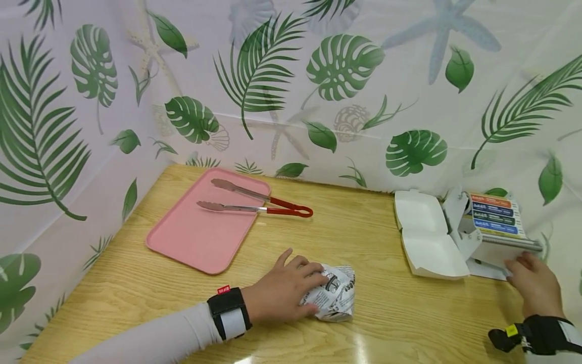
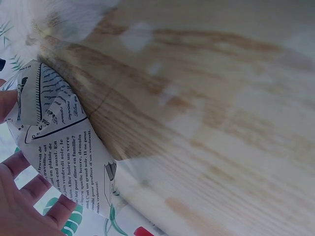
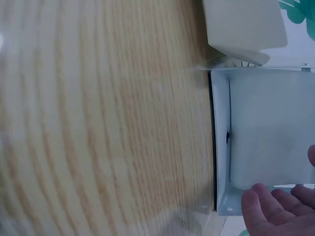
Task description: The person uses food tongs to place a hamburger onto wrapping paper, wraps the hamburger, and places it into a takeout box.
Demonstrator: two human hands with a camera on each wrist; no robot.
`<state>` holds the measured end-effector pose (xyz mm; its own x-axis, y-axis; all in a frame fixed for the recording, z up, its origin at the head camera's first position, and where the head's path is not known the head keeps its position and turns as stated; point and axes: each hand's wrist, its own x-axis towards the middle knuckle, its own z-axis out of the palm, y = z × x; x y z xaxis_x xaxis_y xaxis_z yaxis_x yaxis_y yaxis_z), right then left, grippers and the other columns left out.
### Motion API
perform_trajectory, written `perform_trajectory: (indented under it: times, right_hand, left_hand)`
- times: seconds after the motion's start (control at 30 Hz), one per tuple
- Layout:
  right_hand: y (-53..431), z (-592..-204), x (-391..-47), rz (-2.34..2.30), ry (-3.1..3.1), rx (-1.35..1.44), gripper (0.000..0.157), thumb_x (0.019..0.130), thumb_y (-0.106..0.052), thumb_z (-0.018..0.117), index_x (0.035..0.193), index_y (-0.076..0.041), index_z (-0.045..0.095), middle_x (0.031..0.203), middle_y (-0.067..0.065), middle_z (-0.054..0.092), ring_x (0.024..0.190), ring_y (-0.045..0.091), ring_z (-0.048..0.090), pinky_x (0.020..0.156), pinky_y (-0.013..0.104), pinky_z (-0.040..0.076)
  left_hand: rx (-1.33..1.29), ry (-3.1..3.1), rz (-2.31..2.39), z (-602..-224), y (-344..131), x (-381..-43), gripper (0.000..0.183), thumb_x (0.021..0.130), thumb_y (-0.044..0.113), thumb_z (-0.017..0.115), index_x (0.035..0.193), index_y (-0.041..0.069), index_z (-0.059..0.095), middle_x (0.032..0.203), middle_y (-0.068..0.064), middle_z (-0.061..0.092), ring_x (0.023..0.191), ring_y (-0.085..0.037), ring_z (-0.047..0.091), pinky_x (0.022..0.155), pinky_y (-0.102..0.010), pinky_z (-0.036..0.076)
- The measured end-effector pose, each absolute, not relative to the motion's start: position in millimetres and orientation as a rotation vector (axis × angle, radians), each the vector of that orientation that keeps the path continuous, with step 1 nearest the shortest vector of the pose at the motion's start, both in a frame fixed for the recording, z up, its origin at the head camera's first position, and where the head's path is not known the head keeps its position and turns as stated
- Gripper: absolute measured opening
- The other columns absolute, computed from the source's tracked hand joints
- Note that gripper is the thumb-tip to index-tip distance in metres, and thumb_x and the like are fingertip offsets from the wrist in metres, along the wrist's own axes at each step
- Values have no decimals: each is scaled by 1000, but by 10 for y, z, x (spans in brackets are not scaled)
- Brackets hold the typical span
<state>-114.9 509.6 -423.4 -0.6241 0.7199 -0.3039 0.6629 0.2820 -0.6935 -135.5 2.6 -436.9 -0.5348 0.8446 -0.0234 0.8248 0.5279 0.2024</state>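
A bundle wrapped in white newsprint-patterned paper [image 1: 336,293] sits on the wooden table, near the middle front. My left hand [image 1: 288,288] lies over its left side, thumb at the near side and fingers across the top. In the left wrist view the bundle's printed paper [image 2: 64,157] shows between thumb and fingers; what it wraps is hidden. At the right, my right hand [image 1: 536,283] reaches to the front of a white label dispenser [image 1: 500,253] with coloured labels on top. In the right wrist view, its fingertips [image 3: 251,196] are at the edge of a white roll [image 3: 270,128], thumb apart.
An unfolded white clamshell box [image 1: 429,247] stands directly left of the dispenser. At the back left lies a pink tray [image 1: 195,237], with red-handled tongs [image 1: 291,207] resting partly on it. Leaf-patterned cloth [image 1: 282,116] closes off the back and sides of the table.
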Motion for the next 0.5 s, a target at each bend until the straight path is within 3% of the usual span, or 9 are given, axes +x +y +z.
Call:
perform_trajectory:
  times: [0.17,0.27,0.33,0.43,0.5]
  right_hand:
    - [5151,-4267,-1209,1312,-2427,-1311,66,108,-23,37,164,-9,4,168,20,16,146,40,35,115,50,40]
    - [5173,-4273,-1210,1323,-2383,-1316,64,109,-27,35,165,-14,6,168,17,21,119,28,51,105,41,45]
    - [5185,-4283,-1193,1337,-2323,-1343,62,110,-30,35,165,-17,10,165,15,31,101,15,49,98,36,44]
    - [5212,-4286,-1167,1355,-2241,-1398,60,110,-36,35,165,-18,20,139,5,50,88,5,40,90,32,40]
    - [5232,-4284,-1151,1375,-2189,-1446,58,110,-39,35,163,-18,26,118,-6,51,88,6,39,90,33,39]
  left_hand:
    - [1456,2643,241,-4368,30,-1360,60,100,57,55,153,31,44,156,7,42,140,-19,40,121,-62,21]
    - [1458,2644,242,-4370,30,-1362,60,100,57,55,153,31,44,156,7,43,141,-19,40,121,-62,21]
    - [1461,2646,240,-4373,30,-1361,60,100,57,55,153,31,44,156,6,43,140,-19,40,121,-62,22]
    - [1463,2648,236,-4373,28,-1359,60,100,57,55,153,31,44,156,6,43,140,-19,40,121,-62,22]
    - [1462,2648,236,-4370,26,-1357,60,100,58,55,153,31,44,156,6,43,140,-19,40,121,-62,22]
